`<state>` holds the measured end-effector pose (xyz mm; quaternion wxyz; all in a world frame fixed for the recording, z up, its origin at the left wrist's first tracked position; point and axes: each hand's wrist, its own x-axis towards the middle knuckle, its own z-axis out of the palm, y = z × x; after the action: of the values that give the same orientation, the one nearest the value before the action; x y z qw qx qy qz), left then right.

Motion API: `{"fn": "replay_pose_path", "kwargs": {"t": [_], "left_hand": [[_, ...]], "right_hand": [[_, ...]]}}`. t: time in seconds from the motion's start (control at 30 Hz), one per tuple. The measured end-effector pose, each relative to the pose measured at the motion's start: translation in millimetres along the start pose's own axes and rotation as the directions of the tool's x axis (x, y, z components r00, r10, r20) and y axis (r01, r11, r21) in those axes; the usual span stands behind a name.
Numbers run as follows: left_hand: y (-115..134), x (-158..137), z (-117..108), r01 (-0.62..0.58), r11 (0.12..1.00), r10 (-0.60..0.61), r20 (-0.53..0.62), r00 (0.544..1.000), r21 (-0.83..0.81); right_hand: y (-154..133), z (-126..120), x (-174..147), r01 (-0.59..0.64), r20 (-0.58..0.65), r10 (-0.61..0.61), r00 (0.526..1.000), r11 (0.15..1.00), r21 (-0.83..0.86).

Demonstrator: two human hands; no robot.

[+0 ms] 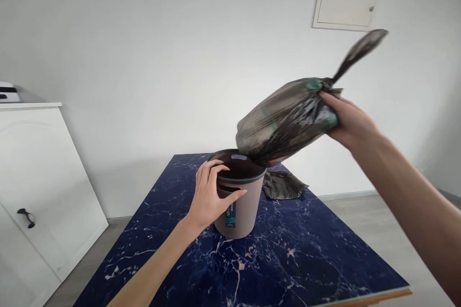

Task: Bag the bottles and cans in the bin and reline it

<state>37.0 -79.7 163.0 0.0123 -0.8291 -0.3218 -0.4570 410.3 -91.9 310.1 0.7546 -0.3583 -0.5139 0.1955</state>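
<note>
Left hand (pixel 208 196) at 6 o'clock, fingers curled over the near rim of a small taupe bin (pixel 242 201), thumb against its side; bin stands upright mid-table on the blue marbled table (pixel 288 259). Right hand (pixel 347 122) at 3 o'clock, fingers closed around the gathered neck of a filled dark bag (pixel 284 122); bag tilted, low end just over the bin mouth, possibly touching the rim. Bag's tail blurred, toward 1 o'clock. Crumpled spare bag (pixel 283 184) lies flat just behind the bin. White cabinet (pixel 36 177) at 9 o'clock.
</note>
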Motion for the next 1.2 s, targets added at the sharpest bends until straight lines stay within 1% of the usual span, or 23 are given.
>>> {"fn": "replay_pose_path", "kwargs": {"t": [0.07,0.1,0.13,0.23,0.27,0.3,0.37,0.43,0.5,0.6,0.7,0.8,0.87,0.93,1.07,1.2], "left_hand": [[-2,2,0,-0.054,0.998,0.055,-0.016,0.998,0.038],[-3,3,1,-0.085,0.995,0.087,-0.038,0.996,0.052],[-4,5,2,-0.109,0.992,0.114,-0.062,0.992,0.067],[-5,9,8,-0.152,0.981,0.165,-0.112,0.980,0.118],[-5,10,11,-0.158,0.979,0.175,-0.121,0.977,0.132],[-5,12,13,-0.163,0.976,0.181,-0.127,0.975,0.144],[-5,15,17,-0.162,0.973,0.185,-0.136,0.973,0.167],[-4,18,20,-0.156,0.970,0.184,-0.142,0.973,0.188],[-3,21,23,-0.147,0.967,0.179,-0.148,0.973,0.207],[-4,24,28,-0.125,0.965,0.163,-0.157,0.974,0.231],[-5,26,31,-0.106,0.964,0.147,-0.157,0.976,0.245],[-7,27,33,-0.104,0.963,0.144,-0.150,0.978,0.247],[-7,27,33,-0.106,0.962,0.146,-0.148,0.978,0.250],[-7,27,33,-0.110,0.961,0.151,-0.151,0.977,0.254],[-8,27,34,-0.128,0.960,0.170,-0.158,0.973,0.249],[-3,26,33,-0.149,0.956,0.194,-0.165,0.967,0.251]], "right_hand": [[-2,-43,-18,-0.114,-0.102,0.114,0.988,0.993,0.010],[0,-64,-31,-0.222,-0.186,0.234,0.954,0.971,0.084],[4,-83,-46,-0.306,-0.243,0.336,0.910,0.940,0.154],[35,-130,-94,-0.421,-0.322,0.460,0.828,0.888,0.186],[49,-142,-110,-0.484,-0.350,0.537,0.767,0.844,0.232],[64,-151,-125,-0.527,-0.359,0.585,0.727,0.811,0.254],[93,-165,-150,-0.590,-0.338,0.655,0.676,0.755,0.285],[119,-172,-169,-0.626,-0.304,0.698,0.648,0.716,0.309],[140,-176,-183,-0.650,-0.265,0.727,0.634,0.686,0.326],[162,-179,-196,-0.682,-0.207,0.756,0.621,0.652,0.331],[175,-184,-200,-0.718,-0.162,0.779,0.606,0.623,0.310],[183,-193,-198,-0.755,-0.147,0.799,0.583,0.600,0.265],[183,-200,-196,-0.772,-0.145,0.806,0.573,0.591,0.233],[180,-207,-195,-0.778,-0.139,0.805,0.577,0.594,0.206],[161,-218,-202,-0.756,-0.134,0.774,0.619,0.634,0.166],[140,-224,-221,-0.722,-0.148,0.737,0.660,0.676,0.146]]}}
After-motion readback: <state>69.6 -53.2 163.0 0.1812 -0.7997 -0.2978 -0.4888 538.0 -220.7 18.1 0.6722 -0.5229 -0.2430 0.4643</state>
